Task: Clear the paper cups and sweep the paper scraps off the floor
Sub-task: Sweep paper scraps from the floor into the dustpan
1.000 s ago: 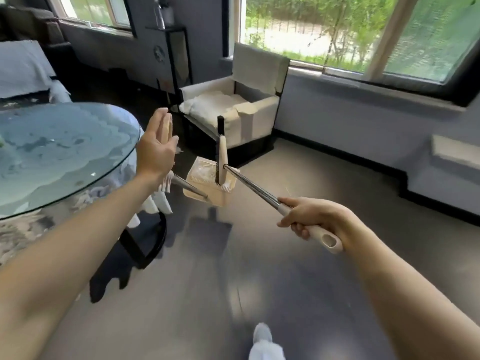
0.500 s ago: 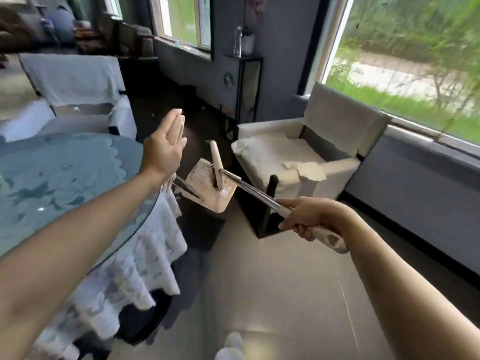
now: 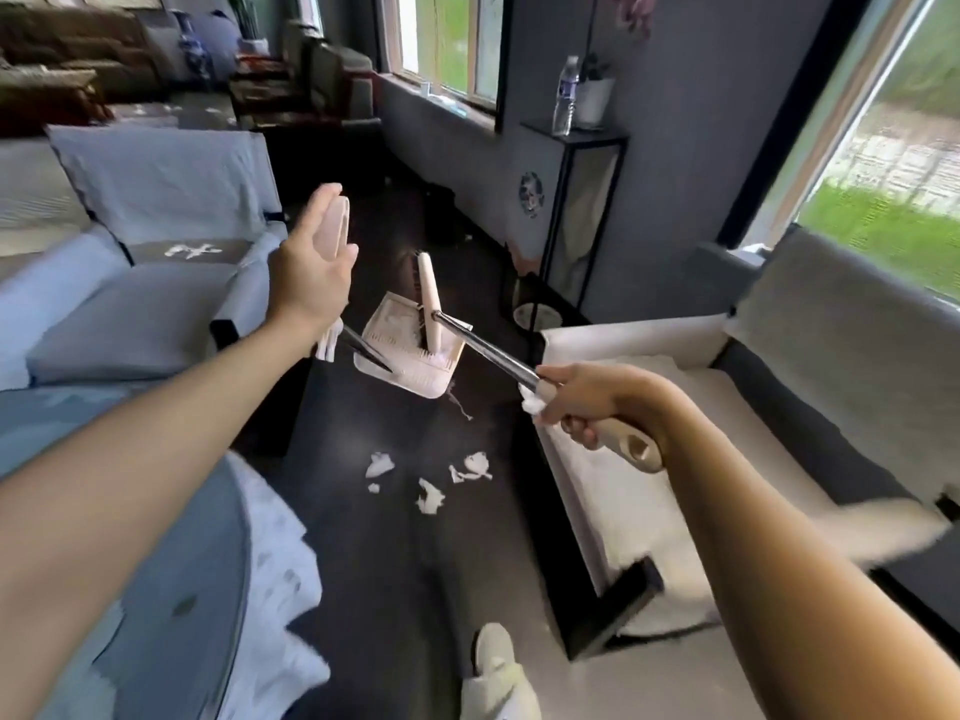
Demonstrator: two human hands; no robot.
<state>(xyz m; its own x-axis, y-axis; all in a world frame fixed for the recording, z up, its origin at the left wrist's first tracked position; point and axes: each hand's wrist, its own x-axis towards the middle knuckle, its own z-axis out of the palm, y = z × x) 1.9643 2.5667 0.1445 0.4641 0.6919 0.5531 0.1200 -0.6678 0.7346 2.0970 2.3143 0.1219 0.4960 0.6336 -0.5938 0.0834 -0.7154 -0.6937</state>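
Head view: paper scraps point(image 3: 428, 480) lie unswept on the dark floor point(image 3: 415, 589), just below the raised dustpan point(image 3: 410, 350). Left hand point(image 3: 311, 272) grips the dustpan's handle; right hand point(image 3: 597, 402) is closed around the broom point(image 3: 428, 298) handle. No cups are visible; sweeping remains.

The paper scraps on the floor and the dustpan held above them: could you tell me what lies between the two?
In the head view, only bare dark floor separates the paper scraps from the dustpan.

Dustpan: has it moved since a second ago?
Yes. The dustpan, then in front of the beige armchair, now hangs left of it over dark floor, just beyond the paper scraps.
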